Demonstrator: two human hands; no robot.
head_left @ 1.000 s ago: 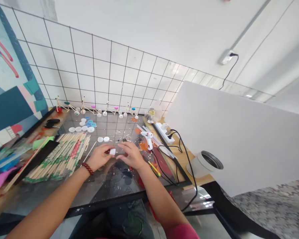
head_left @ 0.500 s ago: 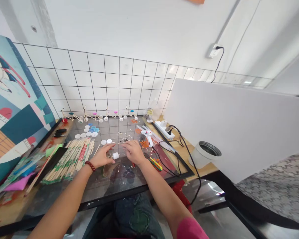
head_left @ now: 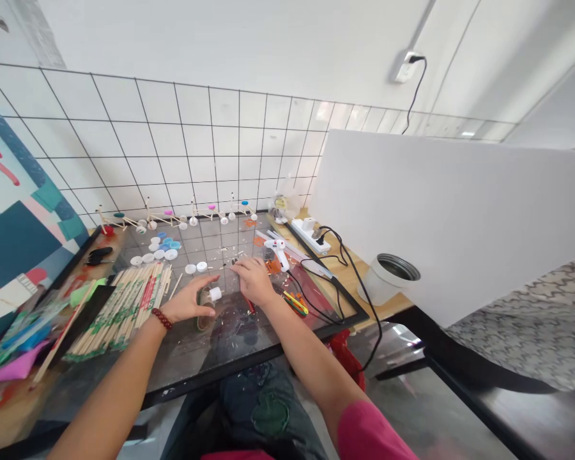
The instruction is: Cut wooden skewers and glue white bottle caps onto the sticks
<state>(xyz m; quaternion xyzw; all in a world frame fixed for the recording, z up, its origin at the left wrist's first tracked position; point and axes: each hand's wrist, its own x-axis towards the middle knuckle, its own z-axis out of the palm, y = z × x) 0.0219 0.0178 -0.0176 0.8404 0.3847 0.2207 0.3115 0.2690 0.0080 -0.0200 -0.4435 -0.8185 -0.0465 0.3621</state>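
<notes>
Both hands rest on a glass tabletop [head_left: 206,358] littered with wood chips. My left hand [head_left: 188,301], with a red bead bracelet at the wrist, pinches a small white bottle cap [head_left: 215,294] between thumb and fingers. My right hand [head_left: 252,279] lies just right of the cap, fingers curled down over a thin stick I can hardly make out; something red [head_left: 248,305] shows under the palm. A white hot glue gun [head_left: 276,250] stands just beyond my right hand.
A bundle of wooden chopsticks [head_left: 124,300] lies left of my hands. White and blue caps [head_left: 159,248] and several small stick models [head_left: 172,217] sit by the tiled wall. A power strip [head_left: 310,234] with black cables, a white cup [head_left: 388,277] and a white board [head_left: 450,211] are on the right.
The camera has tilted and shifted. Both hands stay close together on the glass; the left hand now holds the white cap a little further from the right hand.
</notes>
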